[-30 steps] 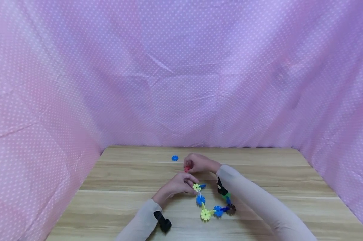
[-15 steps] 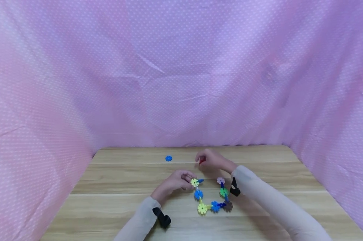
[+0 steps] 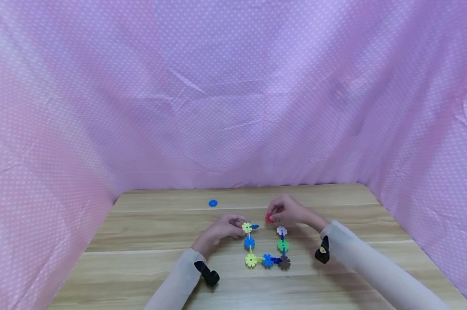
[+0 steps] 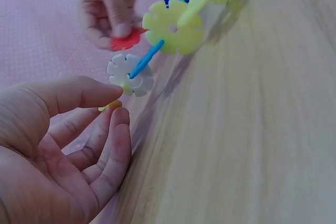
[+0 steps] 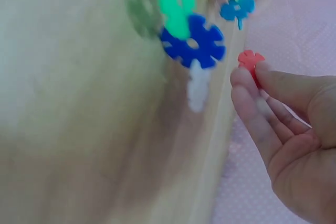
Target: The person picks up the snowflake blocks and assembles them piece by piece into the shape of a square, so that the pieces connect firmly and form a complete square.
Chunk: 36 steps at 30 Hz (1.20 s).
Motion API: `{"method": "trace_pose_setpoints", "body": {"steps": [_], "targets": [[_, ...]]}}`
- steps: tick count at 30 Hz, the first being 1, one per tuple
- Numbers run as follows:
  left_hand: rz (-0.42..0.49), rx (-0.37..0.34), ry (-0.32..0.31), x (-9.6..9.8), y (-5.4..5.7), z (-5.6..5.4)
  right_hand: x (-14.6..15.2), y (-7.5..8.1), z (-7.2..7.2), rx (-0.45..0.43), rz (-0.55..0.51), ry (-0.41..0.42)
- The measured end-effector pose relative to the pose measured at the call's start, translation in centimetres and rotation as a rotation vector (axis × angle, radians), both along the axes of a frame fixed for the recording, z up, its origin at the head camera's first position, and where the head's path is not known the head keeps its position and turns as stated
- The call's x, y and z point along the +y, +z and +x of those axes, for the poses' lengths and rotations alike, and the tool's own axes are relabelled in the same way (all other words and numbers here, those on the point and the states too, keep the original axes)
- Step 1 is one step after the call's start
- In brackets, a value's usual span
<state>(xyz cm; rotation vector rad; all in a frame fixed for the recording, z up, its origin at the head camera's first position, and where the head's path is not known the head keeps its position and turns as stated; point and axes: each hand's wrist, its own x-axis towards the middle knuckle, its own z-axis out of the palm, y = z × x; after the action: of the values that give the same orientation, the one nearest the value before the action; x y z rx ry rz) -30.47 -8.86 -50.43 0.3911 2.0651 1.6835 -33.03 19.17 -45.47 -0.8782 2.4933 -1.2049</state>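
Slotted plastic flower discs are joined into a U-shaped chain on the table, its gap at the far side. My left hand (image 3: pixel 225 227) pinches the yellow disc (image 3: pixel 247 227) at the left end, from which a blue disc (image 3: pixel 255 226) sticks out to the right. Between thumb and fingers, my right hand (image 3: pixel 287 211) holds a loose red disc (image 5: pixel 251 61). It is just beyond the white disc (image 3: pixel 281 231) that ends the right side, apart from it. Below that come a green disc (image 3: pixel 282 246) and a brown disc (image 3: pixel 284 263) at the corner.
A single blue disc (image 3: pixel 213 203) lies flat near the far edge of the wooden table (image 3: pixel 140 232). Pink dotted cloth (image 3: pixel 233 129) hangs behind and at both sides. Black straps (image 3: pixel 207 273) are on both sleeves.
My right hand has carried the red disc rightward, from beside my left hand to the chain's right end. My left hand stays at the yellow disc. The head view has shifted slightly.
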Motion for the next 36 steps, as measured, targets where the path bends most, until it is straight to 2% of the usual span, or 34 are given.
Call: {"method": "trace_pose_setpoints", "body": {"steps": [5,15,19,25,32,36], "targets": [[0.023,-0.019,0.017,0.2,-0.1,-0.3,0.0,-1.1,1.2,-0.182,-0.098,-0.049],[0.06,-0.049,0.08,0.2,-0.6,-0.5,-1.7,-2.4,1.5,-0.325,-0.259,-0.063],[0.069,-0.049,0.118,0.5,-0.7,-0.5,-1.9,-2.5,1.5,-0.315,-0.267,-0.063],[0.071,-0.04,0.149,0.7,-0.6,-0.3,-2.0,-2.5,1.5,-0.253,-0.213,-0.081],[0.068,-0.04,0.173,0.9,-0.7,0.0,-2.3,-2.7,1.5,-0.236,-0.214,-0.093],[0.081,-0.042,0.186,1.1,-0.7,0.2,-2.5,-2.6,1.7,-0.183,-0.16,-0.133]]}}
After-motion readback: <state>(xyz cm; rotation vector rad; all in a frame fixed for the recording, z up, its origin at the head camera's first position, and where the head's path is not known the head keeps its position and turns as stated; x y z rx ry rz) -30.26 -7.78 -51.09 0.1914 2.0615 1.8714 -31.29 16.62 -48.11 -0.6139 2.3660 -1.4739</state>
